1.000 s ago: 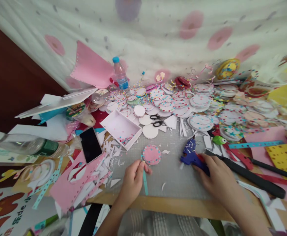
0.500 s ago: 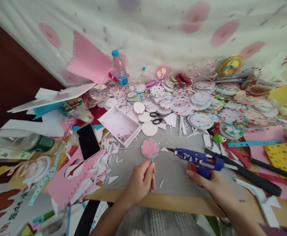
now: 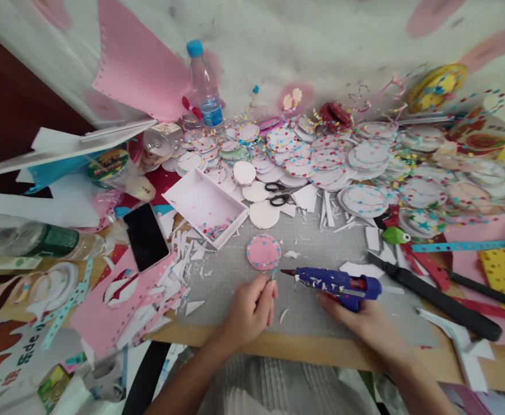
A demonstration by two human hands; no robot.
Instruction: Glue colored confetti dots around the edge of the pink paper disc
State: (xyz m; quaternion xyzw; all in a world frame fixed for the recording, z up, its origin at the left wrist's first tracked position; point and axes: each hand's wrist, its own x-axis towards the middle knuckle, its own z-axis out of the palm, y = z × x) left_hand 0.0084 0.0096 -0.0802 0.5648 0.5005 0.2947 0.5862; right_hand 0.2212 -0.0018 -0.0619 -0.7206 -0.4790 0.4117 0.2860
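A round pink disc (image 3: 263,252) edged with blue dots stands out above my left hand (image 3: 252,305), whose fingers are pinched on its thin stem. My right hand (image 3: 356,317) is wrapped round the grip of a blue glue gun (image 3: 334,281). The gun's nozzle points left, close to the disc's lower right edge and the stem, with a small gap. Beneath both hands lies a grey cutting mat (image 3: 308,314).
Behind the disc are a white box (image 3: 209,202) with small beads, black scissors (image 3: 279,195) and piles of decorated discs (image 3: 367,199). A phone (image 3: 146,236) and paper scraps lie left. A black tool (image 3: 443,297) lies right. A bottle (image 3: 204,86) stands behind.
The glue gun in my right hand has moved left, so its nozzle is nearer the disc's stem. My left hand still pinches the stem. The camera view has shifted slightly.
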